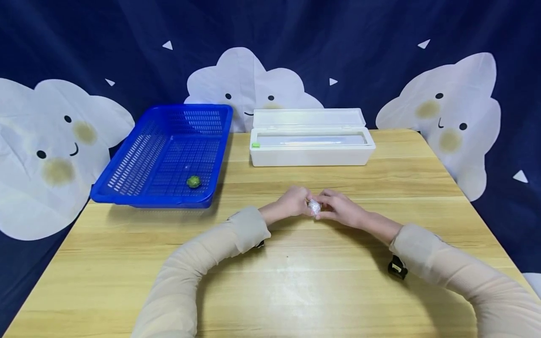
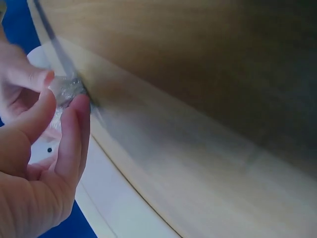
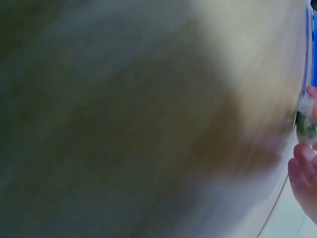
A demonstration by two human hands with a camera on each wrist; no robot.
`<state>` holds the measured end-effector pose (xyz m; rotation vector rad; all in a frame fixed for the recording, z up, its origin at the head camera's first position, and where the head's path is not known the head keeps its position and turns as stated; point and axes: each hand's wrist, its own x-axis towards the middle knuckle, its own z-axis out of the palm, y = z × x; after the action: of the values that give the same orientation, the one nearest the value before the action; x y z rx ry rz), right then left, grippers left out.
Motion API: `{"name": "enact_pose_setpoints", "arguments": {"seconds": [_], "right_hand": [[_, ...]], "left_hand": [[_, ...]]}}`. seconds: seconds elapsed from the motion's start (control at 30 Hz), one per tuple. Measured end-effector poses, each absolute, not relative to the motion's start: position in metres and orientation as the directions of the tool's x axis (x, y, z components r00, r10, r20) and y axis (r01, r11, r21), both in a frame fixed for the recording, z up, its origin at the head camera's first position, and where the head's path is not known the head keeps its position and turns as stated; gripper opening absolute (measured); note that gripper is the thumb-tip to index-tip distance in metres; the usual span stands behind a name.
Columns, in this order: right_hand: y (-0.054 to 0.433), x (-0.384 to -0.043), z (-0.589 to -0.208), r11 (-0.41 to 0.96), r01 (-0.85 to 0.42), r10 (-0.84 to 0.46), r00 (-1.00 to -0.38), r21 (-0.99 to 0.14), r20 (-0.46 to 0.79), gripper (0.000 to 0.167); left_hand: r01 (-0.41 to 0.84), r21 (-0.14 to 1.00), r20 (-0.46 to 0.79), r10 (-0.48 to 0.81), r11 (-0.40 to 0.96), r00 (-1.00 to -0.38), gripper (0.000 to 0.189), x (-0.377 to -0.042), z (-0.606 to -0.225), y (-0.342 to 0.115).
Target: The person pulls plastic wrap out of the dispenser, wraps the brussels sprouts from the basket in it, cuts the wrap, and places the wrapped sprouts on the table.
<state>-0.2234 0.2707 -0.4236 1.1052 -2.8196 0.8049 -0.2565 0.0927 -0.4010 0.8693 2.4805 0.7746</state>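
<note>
In the head view, a small round bundle in crinkled clear plastic film [image 1: 314, 206] is held between both hands, above the middle of the table. Green shows through its film [image 3: 308, 126] in the right wrist view. The left hand [image 1: 293, 202] grips the bundle from the left, its thumb and fingertips round it in the left wrist view. From the other side, the right hand [image 1: 340, 209] pinches it between thumb and fingers. The fingers partly hide the bundle.
A blue plastic basket [image 1: 224, 141] stands at the back left, with a small green round item [image 1: 193, 181] inside. Behind the hands is a long white cling film box [image 1: 313, 157], its lid raised and a green slider [image 1: 255, 145] at its left end. A dark cloud-patterned curtain hangs behind.
</note>
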Motion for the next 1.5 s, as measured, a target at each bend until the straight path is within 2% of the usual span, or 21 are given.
{"name": "enact_pose_setpoints", "arguments": {"seconds": [0.2, 0.33, 0.43, 0.5, 0.6, 0.77, 0.9, 1.0, 1.17, 1.23, 1.33, 1.4, 1.5], "right_hand": [[0.266, -0.224, -0.424, 0.627, -0.726, -0.674, -0.687, -0.283, 0.272, 0.035], [0.266, -0.221, -0.423, 0.649, -0.721, -0.678, -0.693, -0.245, 0.244, 0.047], [0.267, -0.218, -0.422, 0.672, -0.695, -0.667, -0.718, -0.255, 0.199, 0.059], [0.267, -0.217, -0.421, 0.687, -0.666, -0.647, -0.742, -0.291, 0.173, 0.06], [0.266, -0.217, -0.419, 0.693, -0.611, -0.601, -0.783, -0.383, 0.162, 0.045], [0.259, -0.225, -0.414, 0.638, -0.445, -0.505, -0.858, -0.629, 0.094, 0.016], [0.256, -0.229, -0.411, 0.597, -0.304, -0.469, -0.883, -0.743, -0.015, 0.013], [0.259, -0.23, -0.41, 0.602, -0.268, -0.472, -0.88, -0.752, -0.064, 0.022], [0.264, -0.228, -0.408, 0.602, -0.29, -0.507, -0.859, -0.744, -0.076, 0.029], [0.263, -0.228, -0.408, 0.602, -0.312, -0.48, -0.877, -0.735, -0.022, 0.024], [0.259, -0.226, -0.409, 0.625, -0.406, -0.446, -0.887, -0.667, 0.123, 0.028], [0.256, -0.224, -0.411, 0.635, -0.508, -0.485, -0.848, -0.582, 0.212, 0.034], [0.256, -0.218, -0.415, 0.615, -0.617, -0.586, -0.774, -0.491, 0.238, 0.038]], "left_hand": [[0.535, 0.551, -0.1, 0.687, 0.641, -0.72, 0.018, -0.256, -0.403, 0.093], [0.517, 0.578, -0.121, 0.693, 0.631, -0.711, 0.027, -0.258, -0.404, 0.089], [0.416, 0.66, -0.198, 0.679, 0.626, -0.707, 0.038, -0.261, -0.403, 0.086], [0.336, 0.706, -0.244, 0.66, 0.624, -0.711, 0.039, -0.262, -0.402, 0.085], [0.25, 0.749, -0.276, 0.632, 0.613, -0.725, 0.029, -0.261, -0.4, 0.084], [0.272, 0.716, -0.238, 0.59, 0.643, -0.772, 0.012, -0.254, -0.4, 0.089], [0.318, 0.67, -0.205, 0.578, 0.671, -0.79, 0.008, -0.25, -0.401, 0.092], [0.324, 0.684, -0.192, 0.59, 0.653, -0.784, 0.01, -0.251, -0.403, 0.092], [0.261, 0.757, -0.215, 0.606, 0.599, -0.766, 0.023, -0.255, -0.406, 0.087], [0.217, 0.793, -0.217, 0.596, 0.57, -0.773, 0.029, -0.257, -0.405, 0.085], [0.192, 0.834, -0.18, 0.584, 0.517, -0.791, 0.034, -0.259, -0.402, 0.082], [0.235, 0.825, -0.148, 0.598, 0.513, -0.787, 0.032, -0.26, -0.401, 0.081], [0.326, 0.773, -0.127, 0.637, 0.544, -0.76, 0.028, -0.258, -0.402, 0.08]]}}
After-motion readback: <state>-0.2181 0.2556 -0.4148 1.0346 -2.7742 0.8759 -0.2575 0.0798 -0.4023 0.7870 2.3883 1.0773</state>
